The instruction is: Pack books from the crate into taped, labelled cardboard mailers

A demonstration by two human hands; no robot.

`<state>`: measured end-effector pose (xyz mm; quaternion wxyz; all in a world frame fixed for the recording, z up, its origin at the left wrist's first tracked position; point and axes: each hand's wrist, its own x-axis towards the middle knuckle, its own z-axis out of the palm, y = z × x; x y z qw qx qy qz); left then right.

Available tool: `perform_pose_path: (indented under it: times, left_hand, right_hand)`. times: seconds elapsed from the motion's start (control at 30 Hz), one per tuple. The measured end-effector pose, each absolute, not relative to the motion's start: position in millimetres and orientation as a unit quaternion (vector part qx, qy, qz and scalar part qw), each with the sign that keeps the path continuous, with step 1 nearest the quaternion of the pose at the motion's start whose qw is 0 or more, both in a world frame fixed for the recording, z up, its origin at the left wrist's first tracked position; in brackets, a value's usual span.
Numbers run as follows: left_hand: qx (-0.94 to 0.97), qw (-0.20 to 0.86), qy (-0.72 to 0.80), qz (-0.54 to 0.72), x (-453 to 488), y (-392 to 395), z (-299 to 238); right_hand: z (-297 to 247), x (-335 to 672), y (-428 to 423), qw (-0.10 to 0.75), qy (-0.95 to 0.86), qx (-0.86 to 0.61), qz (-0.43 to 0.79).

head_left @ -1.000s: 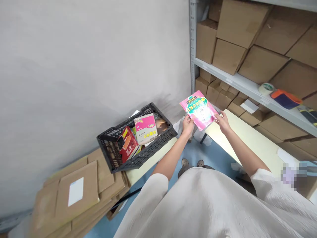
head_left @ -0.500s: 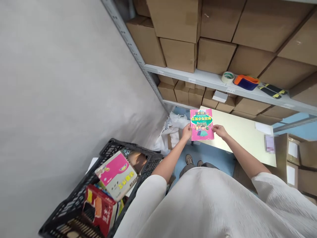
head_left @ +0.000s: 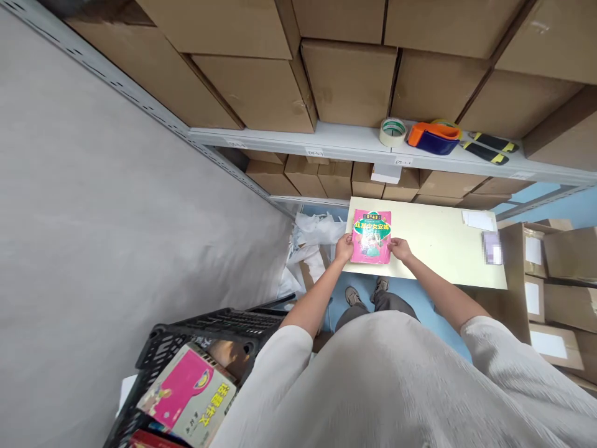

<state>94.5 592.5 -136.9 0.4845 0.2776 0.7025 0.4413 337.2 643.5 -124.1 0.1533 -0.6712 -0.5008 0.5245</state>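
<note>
A pink book (head_left: 372, 239) with a green oval and yellow lettering on its cover is held by both sides, cover facing up. My left hand (head_left: 344, 247) pinches its left edge. On the opposite edge, my right hand (head_left: 400, 249) has its fingers closed on the lower right side. The book appears over the left end of a pale yellow table (head_left: 448, 249); whether it touches the surface I cannot tell.
At lower left stands a black crate (head_left: 205, 323) holding books, a pink-and-grey book (head_left: 186, 392) on top. Shelves of cardboard boxes (head_left: 349, 81) rise behind the table. A tape roll (head_left: 392, 132), an orange-and-blue tape dispenser (head_left: 433, 137) and black-yellow cutters (head_left: 487, 149) lie on the shelf edge.
My view has swung left to right, so the crate sits lower and the table shows more fully. Both hands keep hold of the pink book, which now appears over the table's left end.
</note>
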Motion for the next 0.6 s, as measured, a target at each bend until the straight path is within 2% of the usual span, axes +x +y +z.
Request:
perform_pose_path:
  times: [0.17, 0.37, 0.6]
  left_hand:
    - [0.244, 0.508, 0.707, 0.428, 115, 614, -162]
    - [0.238, 0.455, 0.76, 0.398, 130, 622, -174]
    - [0.245, 0.554, 0.698, 0.382, 155, 628, -178]
  right_hand:
    - [-165, 345, 669, 0.118, -0.496, -0.682, 0.525]
    - [-190, 355, 683, 0.092, -0.479, -0.703, 0.519]
    - [-186, 358, 684, 0.092, -0.46, -0.713, 0.521]
